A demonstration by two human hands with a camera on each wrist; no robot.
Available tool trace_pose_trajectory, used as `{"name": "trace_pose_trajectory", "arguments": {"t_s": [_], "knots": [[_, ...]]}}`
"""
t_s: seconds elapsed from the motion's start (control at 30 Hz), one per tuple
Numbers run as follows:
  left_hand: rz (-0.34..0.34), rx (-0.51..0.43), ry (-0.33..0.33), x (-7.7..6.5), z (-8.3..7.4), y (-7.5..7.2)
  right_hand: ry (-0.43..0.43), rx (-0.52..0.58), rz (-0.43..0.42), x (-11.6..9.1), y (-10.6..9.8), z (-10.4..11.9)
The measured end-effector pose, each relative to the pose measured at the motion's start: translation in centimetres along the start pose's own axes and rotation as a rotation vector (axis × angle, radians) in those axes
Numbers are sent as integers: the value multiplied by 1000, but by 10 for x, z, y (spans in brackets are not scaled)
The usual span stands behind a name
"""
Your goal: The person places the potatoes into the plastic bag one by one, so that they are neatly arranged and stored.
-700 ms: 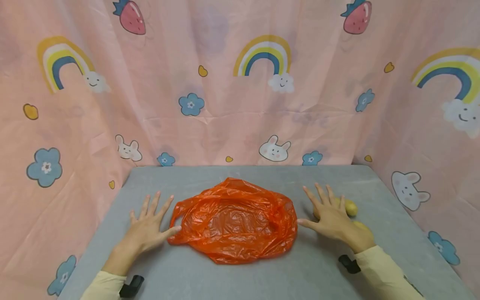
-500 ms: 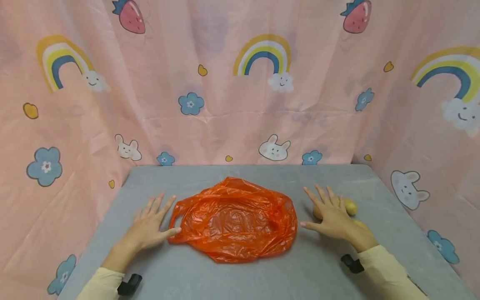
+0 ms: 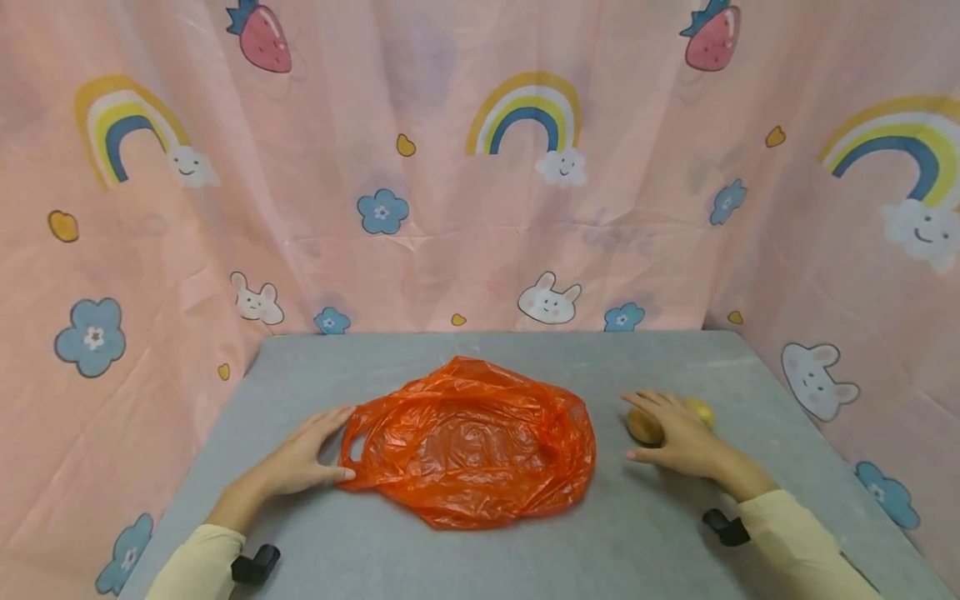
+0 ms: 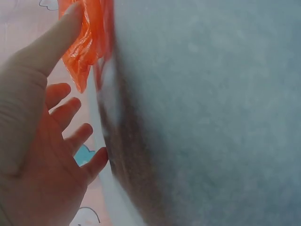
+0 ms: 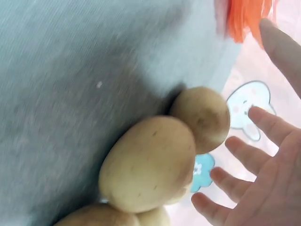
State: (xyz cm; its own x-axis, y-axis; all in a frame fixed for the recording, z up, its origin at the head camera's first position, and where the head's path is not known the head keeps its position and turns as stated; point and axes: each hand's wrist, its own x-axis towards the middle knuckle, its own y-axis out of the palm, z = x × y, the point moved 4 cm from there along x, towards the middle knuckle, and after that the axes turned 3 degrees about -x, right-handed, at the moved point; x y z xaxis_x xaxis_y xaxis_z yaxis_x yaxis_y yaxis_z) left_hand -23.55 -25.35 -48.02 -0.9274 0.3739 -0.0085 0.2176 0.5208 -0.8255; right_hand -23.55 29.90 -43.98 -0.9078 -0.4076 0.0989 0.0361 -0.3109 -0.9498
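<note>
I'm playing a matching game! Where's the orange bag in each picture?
Head view: the orange bag is big, in the lower middle.
Left wrist view: a piece of the bag at the top edge, left of centre.
Right wrist view: a small piece at the top edge, towards the right.
Shared landmark: the grey table.

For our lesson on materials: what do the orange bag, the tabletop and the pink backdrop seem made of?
Orange bag: thin, glossy plastic film, by its crinkles, bright glints and see-through look.
Tabletop: matt, faintly mottled grey; board or covering, I cannot tell.
Pink backdrop: probably cloth, softly matt, from its hanging folds.
</note>
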Motion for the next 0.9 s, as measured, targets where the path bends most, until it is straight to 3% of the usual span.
{"name": "trace_pose_trajectory", "arguments": {"t_s": [0.2, 0.53, 0.9], "knots": [[30, -31, -3, 4, 4, 1, -47, 72, 5, -5, 0, -12], [64, -22, 14, 9, 6, 2, -98, 76, -7, 3, -2, -21], [127, -26, 23, 12, 4, 1, -30, -8, 28, 5, -3, -24]]}}
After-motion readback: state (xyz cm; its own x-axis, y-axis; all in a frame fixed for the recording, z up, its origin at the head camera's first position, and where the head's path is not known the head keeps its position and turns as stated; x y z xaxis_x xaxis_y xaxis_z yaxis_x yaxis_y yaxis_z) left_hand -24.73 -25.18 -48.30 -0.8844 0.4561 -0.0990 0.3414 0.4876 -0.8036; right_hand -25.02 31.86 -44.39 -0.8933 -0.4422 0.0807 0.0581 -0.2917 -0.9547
